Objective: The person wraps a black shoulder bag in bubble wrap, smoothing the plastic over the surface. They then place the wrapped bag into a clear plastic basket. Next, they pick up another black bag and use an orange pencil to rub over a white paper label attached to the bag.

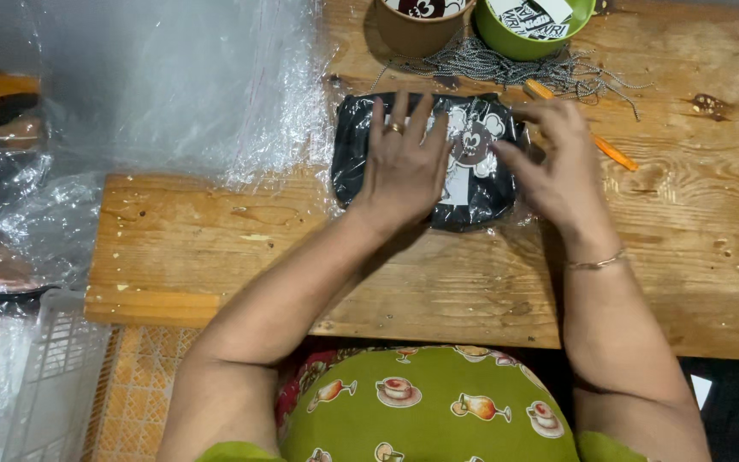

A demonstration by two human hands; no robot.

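A black pouch (425,162) wrapped in clear plastic lies flat near the far edge of the wooden desk (215,248), with a white cartoon print showing on its front. The left hand (404,158) rests palm down on the middle of the pouch, fingers spread and straight, pressing on it rather than gripping; a ring sits on one finger. The right hand (553,162) is at the pouch's right end, fingers loosely bent, fingertips touching the plastic at the edge; whether it pinches the wrap or only touches it cannot be told. A thin bangle (596,263) circles the right wrist. Just beyond the pouch lies a heap of black-and-white cords (506,67), and behind that stand a brown bowl (416,30) and a green bowl (528,34), both holding printed tags. An orange tool (596,141) lies on the desk just beside the right hand, partly hidden by it. A large sheet of clear plastic (173,85) covers the area to the left, spilling over the desk's corner. A white crate (44,376) stands below on the left.
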